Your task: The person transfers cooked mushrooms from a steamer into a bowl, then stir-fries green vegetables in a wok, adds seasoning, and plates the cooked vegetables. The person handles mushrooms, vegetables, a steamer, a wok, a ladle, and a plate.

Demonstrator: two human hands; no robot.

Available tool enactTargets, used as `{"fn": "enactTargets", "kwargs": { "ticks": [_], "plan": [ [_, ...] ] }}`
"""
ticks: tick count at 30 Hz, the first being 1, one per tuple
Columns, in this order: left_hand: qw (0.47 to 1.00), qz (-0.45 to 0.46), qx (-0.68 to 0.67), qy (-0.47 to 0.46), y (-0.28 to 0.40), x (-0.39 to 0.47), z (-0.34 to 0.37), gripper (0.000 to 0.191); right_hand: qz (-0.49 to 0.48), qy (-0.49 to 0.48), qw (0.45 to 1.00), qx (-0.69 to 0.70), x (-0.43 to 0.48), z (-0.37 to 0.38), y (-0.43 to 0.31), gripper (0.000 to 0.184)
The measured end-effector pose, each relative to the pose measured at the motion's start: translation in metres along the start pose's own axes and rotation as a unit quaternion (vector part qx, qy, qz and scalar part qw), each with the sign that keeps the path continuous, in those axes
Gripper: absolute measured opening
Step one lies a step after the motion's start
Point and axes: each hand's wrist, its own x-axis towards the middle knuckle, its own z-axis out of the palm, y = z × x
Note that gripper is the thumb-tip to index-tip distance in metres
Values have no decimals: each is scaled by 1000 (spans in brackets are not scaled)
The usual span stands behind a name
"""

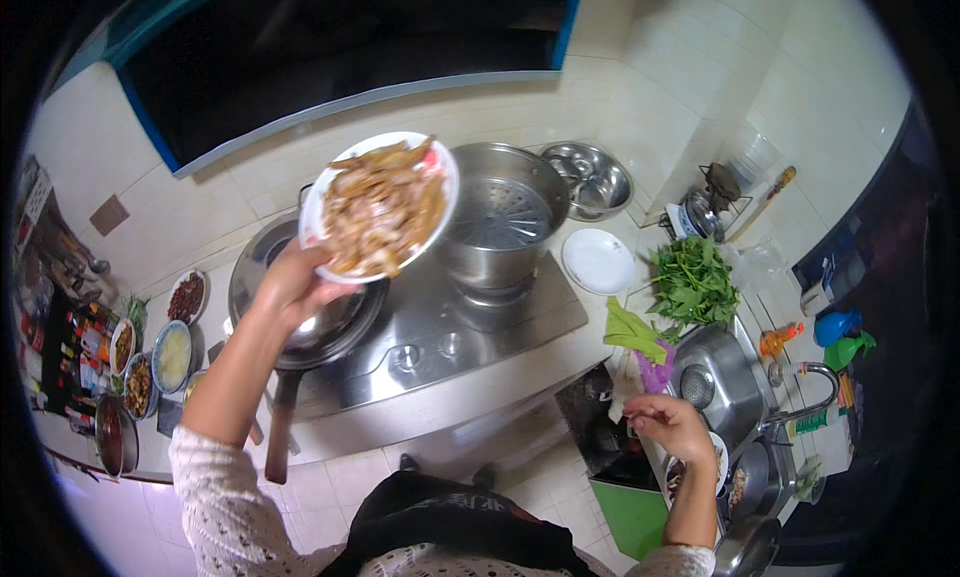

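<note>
My left hand (304, 281) grips the lower left rim of a white plate (313, 202) and holds it up, tilted, over the stove. Sliced, browned food, likely meat, (382, 209) fills the plate. Below it, a wok with a metal lid (364, 314) sits on the left burner, its wooden handle (280, 431) towards me. A steel steamer pot (502, 224) with a perforated tray inside stands on the right burner. At the sink's near left edge is my right hand (671, 431), fingers curled, close to green, purple and white cloths (634, 333); whether it touches one is unclear.
Left on the counter are several filled bowls (172, 359) and a steel pot (112, 434). A white plate (598, 262), leafy greens (694, 281) and nested steel bowls (592, 179) lie right of the stove. The steel sink (724, 367) has a curved faucet (821, 382).
</note>
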Motion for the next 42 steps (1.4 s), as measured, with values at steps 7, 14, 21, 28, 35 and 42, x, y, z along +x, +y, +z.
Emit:
{"fn": "enactTargets", "kwargs": {
  "ticks": [7, 14, 21, 28, 35, 42],
  "plan": [
    [992, -123, 25, -10, -46, 150, 101, 42, 92, 35, 992, 75, -43, -33, 39, 29],
    [983, -161, 91, -12, -77, 214, 124, 39, 75, 61, 992, 83, -41, -51, 42, 30],
    [966, -176, 186, 27, -82, 227, 128, 29, 34, -17, 999, 38, 14, -89, 48, 33],
    [948, -223, 212, 78, -90, 229, 136, 33, -23, -101, 989, -105, 75, -152, 32, 32],
    [871, -215, 433, 85, -92, 226, 132, 29, -63, -144, 979, -126, 94, -182, 30, 31],
    [364, 245, 877, -198, -43, 216, 118, 25, 15, -121, 973, -198, 63, -206, 37, 33]
  ]
}}
